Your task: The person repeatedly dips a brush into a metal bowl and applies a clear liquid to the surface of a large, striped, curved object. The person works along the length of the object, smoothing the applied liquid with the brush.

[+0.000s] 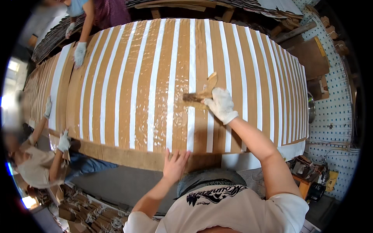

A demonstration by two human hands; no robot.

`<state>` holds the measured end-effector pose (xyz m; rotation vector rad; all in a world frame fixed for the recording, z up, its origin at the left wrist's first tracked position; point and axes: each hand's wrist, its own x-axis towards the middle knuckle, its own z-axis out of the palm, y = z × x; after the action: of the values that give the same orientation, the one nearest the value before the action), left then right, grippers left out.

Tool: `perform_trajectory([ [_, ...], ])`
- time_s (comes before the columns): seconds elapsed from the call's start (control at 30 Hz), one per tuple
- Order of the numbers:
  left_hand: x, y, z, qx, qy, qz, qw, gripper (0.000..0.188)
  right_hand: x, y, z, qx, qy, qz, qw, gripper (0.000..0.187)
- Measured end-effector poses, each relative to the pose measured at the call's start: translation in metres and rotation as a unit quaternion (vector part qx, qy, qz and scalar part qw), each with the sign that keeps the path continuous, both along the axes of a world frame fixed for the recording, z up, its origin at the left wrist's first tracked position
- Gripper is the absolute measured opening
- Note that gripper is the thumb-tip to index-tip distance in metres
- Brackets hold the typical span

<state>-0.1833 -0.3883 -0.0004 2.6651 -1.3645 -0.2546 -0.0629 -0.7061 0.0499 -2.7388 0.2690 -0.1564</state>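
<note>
My right hand (pixel 221 105), in a white glove, grips a wide flat brush (pixel 194 97) with a wooden handle. Its dark bristles press on a broad spread of brown sheets (pixel 199 128) with white stripes between them. A glossy wet film covers the stripes left of the brush; to the right the surface looks dry and matt. Bare and ungloved, my left hand (pixel 175 166) lies with fingers apart on the near edge of the sheets, holding nothing.
A co-worker's gloved hand (pixel 80 54) touches the sheets at the far left. Another person's gloved hand (pixel 64 141) is at the near left edge. Stacked sheets (pixel 248 13) stand behind the table. Tools and a small wooden cabinet (pixel 302 185) are at the right.
</note>
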Motion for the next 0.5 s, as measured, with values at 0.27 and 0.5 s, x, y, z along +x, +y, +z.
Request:
perform_trajectory([
  [0.27, 0.0, 0.015, -0.016, 0.072, 0.076, -0.032, 0.994, 0.079, 0.211, -0.113, -0.016, -0.052, -0.097, -0.03, 0.993, 0.045],
  [0.5, -0.009, 0.016, -0.029, 0.0, 0.009, 0.007, 1.0, 0.067, 0.347, -0.168, -0.046, -0.129, -0.138, -0.113, 0.975, 0.048],
])
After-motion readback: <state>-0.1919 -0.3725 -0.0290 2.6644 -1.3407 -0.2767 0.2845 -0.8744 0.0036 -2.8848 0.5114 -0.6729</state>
